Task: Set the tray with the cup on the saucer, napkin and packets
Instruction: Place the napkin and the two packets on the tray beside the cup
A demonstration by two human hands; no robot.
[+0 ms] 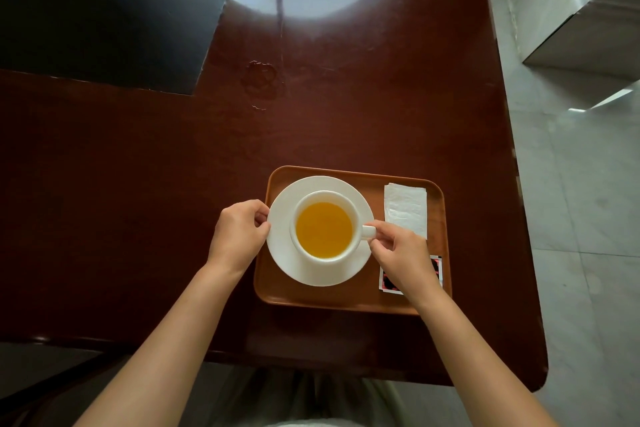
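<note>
Both hands are engaged on the crockery. The left hand [239,230] pinches the left rim of the saucer [282,253] between thumb and fingers; the right hand [398,255] pinches the handle of the cup [346,253] between thumb and forefinger. The cup stands upright at the centre of the saucer and holds a yellow-orange liquid, filled to well below the rim. The saucer rests on the left portion of the wooden tray [346,298], its left rim just overhanging the tray edge. The folded white napkin [405,210] lies flat in the far right part of the tray, just beside the saucer. The packets [388,282], printed in black and red on white, lie in the near right corner, largely hidden under the right hand; their number cannot be told. The tray sits on a dark glossy table [138,184], near its front right edge. Assessment: all listed items are on the tray, so the task appears almost complete. Remaining work is likely limited to squaring the saucer inside the tray edge, turning the cup handle to its final position, and releasing both hands without spilling the liquid.
</note>
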